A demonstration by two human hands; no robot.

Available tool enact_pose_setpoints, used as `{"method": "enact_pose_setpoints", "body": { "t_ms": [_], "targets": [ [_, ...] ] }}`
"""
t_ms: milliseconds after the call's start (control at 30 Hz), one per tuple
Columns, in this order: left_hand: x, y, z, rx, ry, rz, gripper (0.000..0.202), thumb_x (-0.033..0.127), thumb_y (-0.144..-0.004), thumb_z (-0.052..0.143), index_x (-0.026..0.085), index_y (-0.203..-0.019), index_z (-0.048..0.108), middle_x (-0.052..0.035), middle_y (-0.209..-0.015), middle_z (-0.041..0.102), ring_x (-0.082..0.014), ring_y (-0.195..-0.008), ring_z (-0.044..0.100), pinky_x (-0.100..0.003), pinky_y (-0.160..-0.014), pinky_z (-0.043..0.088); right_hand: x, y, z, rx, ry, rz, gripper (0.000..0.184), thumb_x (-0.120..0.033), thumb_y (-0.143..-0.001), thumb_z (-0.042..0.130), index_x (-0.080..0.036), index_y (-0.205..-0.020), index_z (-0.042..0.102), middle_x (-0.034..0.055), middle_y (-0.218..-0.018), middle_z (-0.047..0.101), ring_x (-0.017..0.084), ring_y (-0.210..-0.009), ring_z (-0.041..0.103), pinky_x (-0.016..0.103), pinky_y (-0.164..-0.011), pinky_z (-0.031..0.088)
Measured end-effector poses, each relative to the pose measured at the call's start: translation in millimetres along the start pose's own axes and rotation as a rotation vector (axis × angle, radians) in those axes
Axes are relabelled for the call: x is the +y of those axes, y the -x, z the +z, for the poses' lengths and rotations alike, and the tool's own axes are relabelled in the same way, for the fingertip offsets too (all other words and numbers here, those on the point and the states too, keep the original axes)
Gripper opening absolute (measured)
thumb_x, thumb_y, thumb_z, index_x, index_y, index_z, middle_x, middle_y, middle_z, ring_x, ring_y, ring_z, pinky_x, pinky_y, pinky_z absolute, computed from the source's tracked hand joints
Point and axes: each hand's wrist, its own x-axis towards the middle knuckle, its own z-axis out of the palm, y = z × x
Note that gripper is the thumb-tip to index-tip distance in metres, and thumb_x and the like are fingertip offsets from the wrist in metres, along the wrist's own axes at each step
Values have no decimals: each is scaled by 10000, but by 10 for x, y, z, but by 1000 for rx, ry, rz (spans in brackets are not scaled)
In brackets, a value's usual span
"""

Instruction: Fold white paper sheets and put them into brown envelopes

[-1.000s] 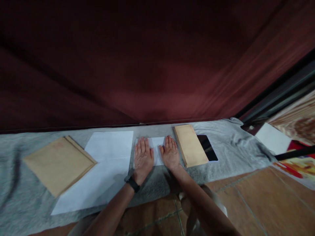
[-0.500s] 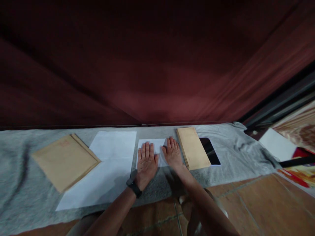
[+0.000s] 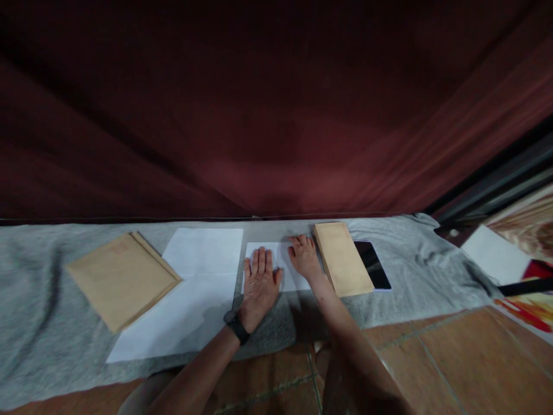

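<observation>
Left hand [image 3: 261, 287] lies palm-down, fingers slightly spread, on the white paper [image 3: 292, 282], which rests on the grey cloth [image 3: 419, 265], while the right hand [image 3: 305, 257] bends its fingers over the paper's far right part, though whether they pinch it I cannot tell. Just right of that hand, brown envelopes [image 3: 344, 259] partly cover a dark tablet [image 3: 372, 265]. Left of both hands, another envelope pile [image 3: 124, 279] overlaps a large creased sheet [image 3: 181, 317]; every envelope's inside is hidden.

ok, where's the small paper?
Head view, lower centre: the small paper lies below the left hand and right hand, between the large sheet and narrow envelopes.
</observation>
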Motion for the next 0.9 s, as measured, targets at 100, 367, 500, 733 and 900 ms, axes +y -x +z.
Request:
{"method": "enact_pose_setpoints", "body": {
  "t_ms": [100,367,500,733,900],
  "targets": [
    [-17,-11,-13,-23,20,3,608,386,-984,432,68,-1502,435,-211,-1580,403,-341,-1503,324,-571,-1219,250,21,10,-36,5,-15,10,306,-199,-925,546,-179,-1209,659,133,-1174,631,289,-1119,532,421,-1031,410],
    [1,-25,-27,-52,14,-18,613,390,-984,453,46,-1491,436,-217,-1578,406,-351,-1498,328,-571,-1221,246,-1,-2,-71,-10,15,58,298,-307,-953,566,-177,-1216,618,132,-1197,630,288,-1134,539,445,-1062,373],
    [-9,-30,-39,-54,13,4,619,391,-980,456,33,-1484,440,-231,-1574,405,-357,-1494,335,-576,-1216,251,-20,-29,-78,-6,6,113,240,-341,-944,585,-192,-1125,641,123,-1142,641,289,-1116,548,425,-1004,414],
    [-38,-26,-46,-61,2,31,619,399,-973,456,58,-1489,442,-218,-1565,428,-352,-1488,348,-575,-1210,261,-28,-75,-191,-79,-29,145,186,-300,-885,628,-204,-1042,649,118,-1173,655,295,-1137,566,434,-1008,407],
    [-72,-21,-47,-40,64,33,645,392,-970,465,94,-1535,374,-209,-1598,381,-344,-1502,325,-571,-1210,265,56,-83,-283,-114,-134,86,280,-183,-883,591,-188,-1162,615,78,-1106,722,243,-1069,647,408,-1033,406]
  ]
}}
